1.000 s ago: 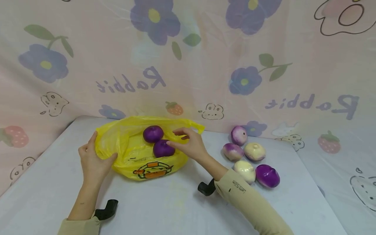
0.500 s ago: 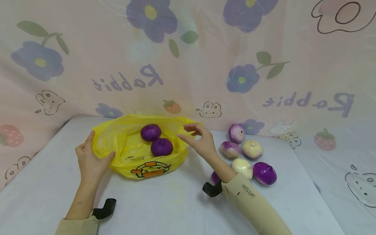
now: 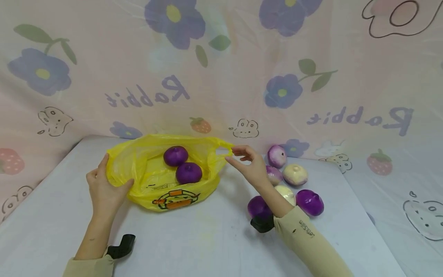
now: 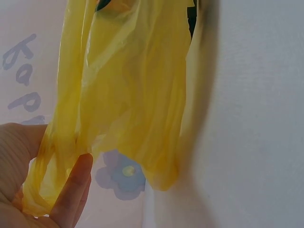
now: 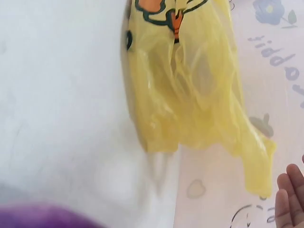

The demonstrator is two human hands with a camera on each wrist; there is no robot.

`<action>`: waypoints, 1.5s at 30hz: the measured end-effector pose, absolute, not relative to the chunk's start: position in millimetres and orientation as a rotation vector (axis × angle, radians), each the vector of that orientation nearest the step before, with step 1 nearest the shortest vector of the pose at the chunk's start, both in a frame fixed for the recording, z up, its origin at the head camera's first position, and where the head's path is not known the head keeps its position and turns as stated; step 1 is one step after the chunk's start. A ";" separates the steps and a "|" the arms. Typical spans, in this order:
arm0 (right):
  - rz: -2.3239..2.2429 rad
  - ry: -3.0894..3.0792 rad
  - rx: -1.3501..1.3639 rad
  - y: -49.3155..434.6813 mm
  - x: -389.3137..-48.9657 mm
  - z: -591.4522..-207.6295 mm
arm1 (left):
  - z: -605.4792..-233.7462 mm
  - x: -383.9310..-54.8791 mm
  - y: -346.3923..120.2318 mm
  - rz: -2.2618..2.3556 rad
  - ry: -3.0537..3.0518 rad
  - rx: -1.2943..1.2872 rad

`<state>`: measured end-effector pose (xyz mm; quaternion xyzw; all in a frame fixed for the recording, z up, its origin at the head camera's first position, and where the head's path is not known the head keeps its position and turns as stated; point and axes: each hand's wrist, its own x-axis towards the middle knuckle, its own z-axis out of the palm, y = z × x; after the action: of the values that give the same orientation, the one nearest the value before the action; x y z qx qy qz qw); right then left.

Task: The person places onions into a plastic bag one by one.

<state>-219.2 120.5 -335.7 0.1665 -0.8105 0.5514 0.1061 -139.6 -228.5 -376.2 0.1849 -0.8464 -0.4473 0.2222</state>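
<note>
A yellow plastic bag (image 3: 142, 196) lies with its mouth spread toward me, a cartoon print on its front. Two purple onions (image 3: 175, 156) (image 3: 189, 173) sit inside it. My left hand (image 3: 107, 192) holds the bag's left side; in the left wrist view, the fingers (image 4: 71, 190) go round the yellow handle loop. At the bag's right handle loop is my right hand (image 3: 254, 169), fingers loosely bent, with nothing in its grasp. The right wrist view shows its fingertips (image 5: 289, 199) apart from the bag's plastic (image 5: 204, 104).
Right of the bag is a group of onions: a purple one (image 3: 257, 207) beside my right wrist, another purple one (image 3: 310, 202), cream ones (image 3: 295, 174) and purple-white ones (image 3: 277, 156). A patterned curtain (image 3: 214, 88) hangs behind the white table (image 3: 194, 246).
My right hand has drawn back from over the onions in the bag, moving right to the right handle. The left hand keeps its hold. The view has shifted slightly.
</note>
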 end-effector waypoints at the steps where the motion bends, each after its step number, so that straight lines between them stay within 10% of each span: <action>1: 1.627 -2.389 0.485 123.0 -219.8 -336.9 | -376.4 -139.8 -228.6 -1.234 -2.339 0.512; 45: 1.177 -2.767 0.089 218.0 -219.1 -366.2 | -380.8 -140.3 -228.3 -1.215 -2.345 0.491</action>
<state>-219.1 218.0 -366.2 0.0296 -0.9178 0.3903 0.0666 -140.3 -228.3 -380.8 0.1780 -0.8504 -0.4406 0.2260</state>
